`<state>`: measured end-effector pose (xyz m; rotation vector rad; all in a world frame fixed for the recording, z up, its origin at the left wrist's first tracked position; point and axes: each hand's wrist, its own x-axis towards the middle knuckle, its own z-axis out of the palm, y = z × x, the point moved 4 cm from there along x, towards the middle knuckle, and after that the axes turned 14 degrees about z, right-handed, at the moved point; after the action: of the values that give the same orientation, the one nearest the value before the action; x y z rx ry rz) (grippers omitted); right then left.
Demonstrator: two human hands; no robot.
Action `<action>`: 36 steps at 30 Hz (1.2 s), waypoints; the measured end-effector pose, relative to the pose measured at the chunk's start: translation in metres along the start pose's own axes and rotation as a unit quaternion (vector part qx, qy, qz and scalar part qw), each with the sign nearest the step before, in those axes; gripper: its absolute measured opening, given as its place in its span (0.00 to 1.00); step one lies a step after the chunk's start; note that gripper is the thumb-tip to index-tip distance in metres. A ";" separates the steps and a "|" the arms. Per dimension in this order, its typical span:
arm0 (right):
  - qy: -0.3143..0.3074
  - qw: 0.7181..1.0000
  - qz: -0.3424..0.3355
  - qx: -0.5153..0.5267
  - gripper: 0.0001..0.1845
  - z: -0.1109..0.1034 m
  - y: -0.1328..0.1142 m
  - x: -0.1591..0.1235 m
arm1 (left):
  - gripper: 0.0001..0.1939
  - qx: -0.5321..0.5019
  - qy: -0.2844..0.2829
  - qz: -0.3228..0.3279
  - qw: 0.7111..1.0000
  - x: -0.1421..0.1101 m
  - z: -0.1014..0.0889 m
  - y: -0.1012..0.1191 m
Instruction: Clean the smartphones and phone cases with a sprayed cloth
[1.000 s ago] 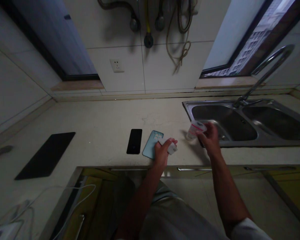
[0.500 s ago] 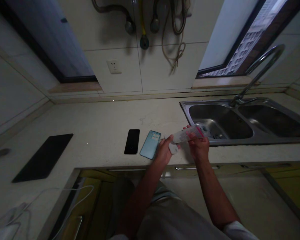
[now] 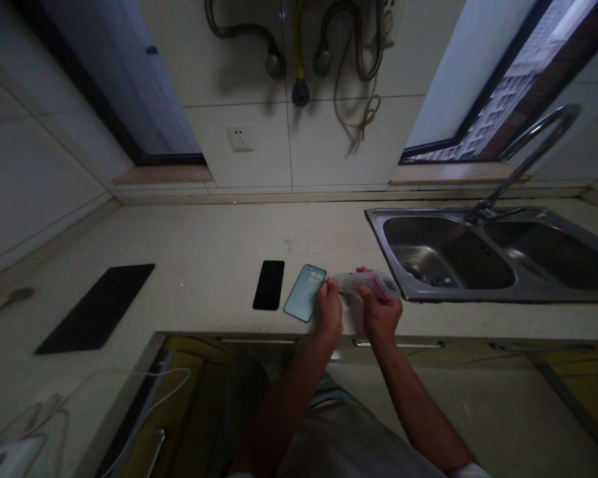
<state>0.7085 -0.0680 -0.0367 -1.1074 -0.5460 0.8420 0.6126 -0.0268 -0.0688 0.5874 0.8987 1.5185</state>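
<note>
A clear plastic zip bag [image 3: 349, 283] with a pink strip stretches between my two hands, just over the counter's front part. My left hand [image 3: 331, 311] pinches its left end, and my right hand [image 3: 381, 317] grips it near the pink strip. The small white flat piece that my left hand held cannot be made out clearly now; a pale patch shows below the bag. Beside my left hand lies a light blue phone case [image 3: 301, 297] with camera cut-outs. Left of that case, a black phone [image 3: 269, 285] rests flat, screen up.
A steel double sink [image 3: 443, 255] with a curved faucet [image 3: 533, 146] is set into the counter [image 3: 204, 245] on the right. At the left lie a black flat panel [image 3: 97, 309] and white cables [image 3: 144, 373]. Hoses [image 3: 249, 31] hang on the tiled wall.
The bag came from the right, by the sink, toward my left hand, and both hands are now on it. My right hand has moved left and nearer my body. The phone and case stayed put.
</note>
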 end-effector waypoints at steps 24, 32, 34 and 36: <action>-0.030 0.985 0.031 0.169 0.19 -0.011 -0.039 0.016 | 0.14 -0.093 0.037 -0.070 0.993 0.002 -0.010 0.036; -0.046 0.985 0.055 0.156 0.23 -0.017 -0.058 0.027 | 0.14 -0.172 0.019 -0.173 0.970 0.001 -0.025 0.061; -0.062 0.991 0.023 0.117 0.26 -0.003 -0.068 0.019 | 0.15 -0.168 0.008 -0.172 0.971 0.000 -0.024 0.059; -0.087 0.992 -0.009 0.088 0.28 0.013 -0.076 0.012 | 0.14 -0.165 -0.013 -0.171 0.971 0.000 -0.021 0.057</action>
<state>0.7299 -0.0663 0.0382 -0.8730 -0.6134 0.9582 0.5627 -0.0304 -0.0344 0.1974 0.6664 1.3033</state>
